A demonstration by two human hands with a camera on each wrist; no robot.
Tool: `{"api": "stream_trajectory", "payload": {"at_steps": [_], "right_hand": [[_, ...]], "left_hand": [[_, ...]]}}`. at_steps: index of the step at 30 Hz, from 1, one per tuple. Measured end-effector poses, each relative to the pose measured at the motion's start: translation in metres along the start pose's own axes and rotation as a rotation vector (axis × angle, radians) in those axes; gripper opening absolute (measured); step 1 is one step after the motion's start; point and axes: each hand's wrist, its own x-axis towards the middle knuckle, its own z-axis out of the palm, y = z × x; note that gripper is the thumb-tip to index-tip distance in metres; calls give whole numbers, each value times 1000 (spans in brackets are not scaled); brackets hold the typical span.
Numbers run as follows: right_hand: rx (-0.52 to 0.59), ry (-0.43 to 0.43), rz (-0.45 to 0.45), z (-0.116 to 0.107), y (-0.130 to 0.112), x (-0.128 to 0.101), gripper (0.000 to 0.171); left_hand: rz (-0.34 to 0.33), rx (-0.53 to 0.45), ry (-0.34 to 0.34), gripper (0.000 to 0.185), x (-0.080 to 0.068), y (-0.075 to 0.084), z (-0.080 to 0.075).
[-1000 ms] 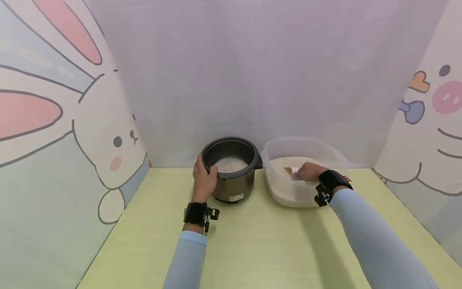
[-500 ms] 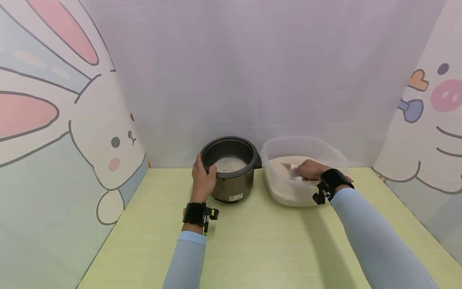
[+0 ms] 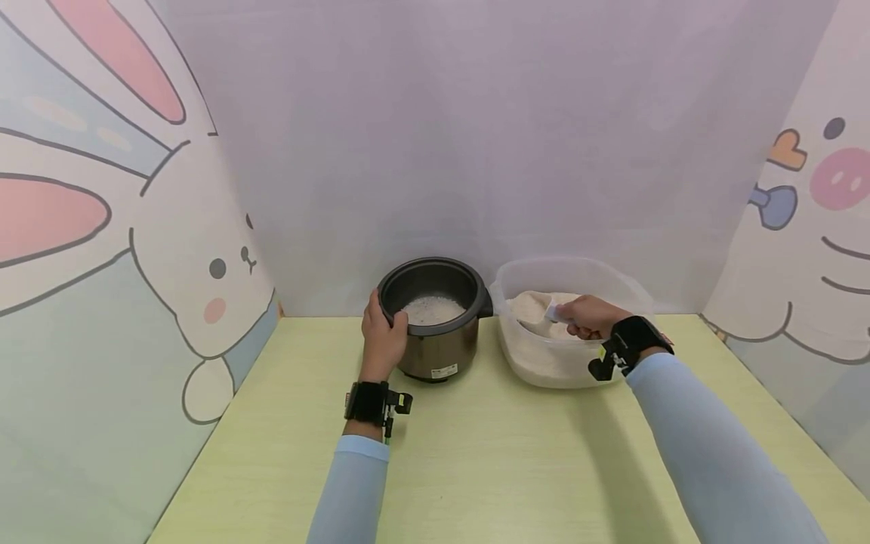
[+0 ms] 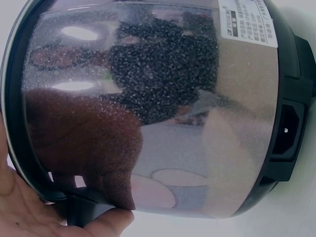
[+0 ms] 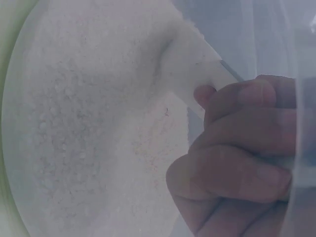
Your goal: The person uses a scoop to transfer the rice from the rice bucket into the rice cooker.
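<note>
Fingers of the right hand (image 3: 590, 316) curl around what looks like a clear plastic scoop (image 5: 190, 74), dug into white rice (image 5: 94, 123). Left hand (image 3: 383, 336) grips the round dark metal rice cooker (image 3: 437, 321).

A green table (image 3: 476, 468) carries a rice cooker (image 3: 438, 344) and a clear tub (image 3: 544, 370)

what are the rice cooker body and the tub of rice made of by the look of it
Rice cooker: the body looks like polished metal, since its side mirrors the room and the left hand; the rim and socket housing look like matte black plastic. Tub: seemingly translucent, slightly frosted plastic, since the rice shows hazily through its wall.
</note>
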Motion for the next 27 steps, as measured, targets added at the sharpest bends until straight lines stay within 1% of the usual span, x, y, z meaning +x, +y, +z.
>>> {"api": "stream_trajectory", "payload": {"at_steps": [6,12,16,20,27], "right_hand": [[44,20,-10,-2,-1,-5,52],[188,47,-2,-3,-2,-9,51],[257,94,-10,-5,-2,-12,51],[287,139,-25,-5,-8,-16,51],[307,192,-43,-3,-27,-25,52]], "left_hand": [[2,8,-2,74,-1,0,-1],[10,5,3,73,-4,0,-1],[19,11,2,73,-4,-1,0],[29,2,5,73,-6,2,-1],[15,0,-3,72,-8,6,-3]]}}
